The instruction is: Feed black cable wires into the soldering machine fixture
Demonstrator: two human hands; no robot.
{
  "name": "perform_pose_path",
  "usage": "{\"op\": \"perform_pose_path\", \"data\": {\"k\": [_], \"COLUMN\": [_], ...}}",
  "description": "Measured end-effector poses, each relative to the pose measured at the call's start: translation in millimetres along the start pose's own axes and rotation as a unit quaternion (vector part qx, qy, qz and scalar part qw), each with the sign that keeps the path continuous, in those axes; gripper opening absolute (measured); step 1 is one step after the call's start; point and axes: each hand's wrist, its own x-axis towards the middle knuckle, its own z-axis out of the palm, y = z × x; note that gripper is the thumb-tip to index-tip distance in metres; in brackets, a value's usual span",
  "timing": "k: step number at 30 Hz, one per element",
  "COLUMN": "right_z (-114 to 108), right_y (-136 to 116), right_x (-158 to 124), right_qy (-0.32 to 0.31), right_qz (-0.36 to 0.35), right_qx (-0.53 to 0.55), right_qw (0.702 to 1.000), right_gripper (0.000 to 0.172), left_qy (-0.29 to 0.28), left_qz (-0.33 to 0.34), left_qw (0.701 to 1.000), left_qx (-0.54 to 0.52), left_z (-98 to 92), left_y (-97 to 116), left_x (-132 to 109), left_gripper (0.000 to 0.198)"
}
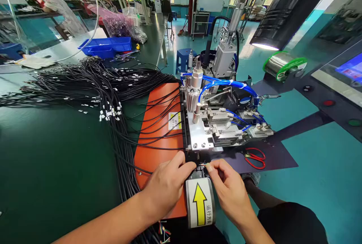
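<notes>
My left hand is closed over the near end of the machine's edge, its thumb and forefinger pressed together on a black cable that is mostly hidden. Just to the right, my right hand pinches the thin coloured wires at that cable's stripped end. Both hands are at the front of the metal machine, above a round cover with a yellow arrow. Several black cables lie across the orange plate and run into the machine's side.
A large bundle of black cables covers the green table. Red-handled scissors lie right of the machine. A solder spool and black lamp stand at upper right. Blue trays and people are behind.
</notes>
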Motion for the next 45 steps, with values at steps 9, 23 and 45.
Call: {"op": "perform_pose_path", "data": {"k": [9,23,45], "right_z": [-2,5,-1], "right_y": [-8,-4,-17], "right_x": [2,10,-28], "right_qy": [-0.003,0.039,0.068], "right_qz": [-0.082,-0.04,-0.048], "right_qx": [0.019,0.004,0.023], "right_qw": [0.996,0.998,0.996], "right_gripper": [0.024,0.031,0.027], "left_qy": [0.005,0.001,-0.075], "left_qz": [0.003,0.024,-0.064], "left_qw": [1.0,0.999,0.995], "left_qx": [0.007,0.032,-0.026], "left_z": [-1.5,-5.7,-28.7], "left_y": [0,3,8], "left_x": [0,0,4], "left_gripper": [0.03,0.026,0.024]}}
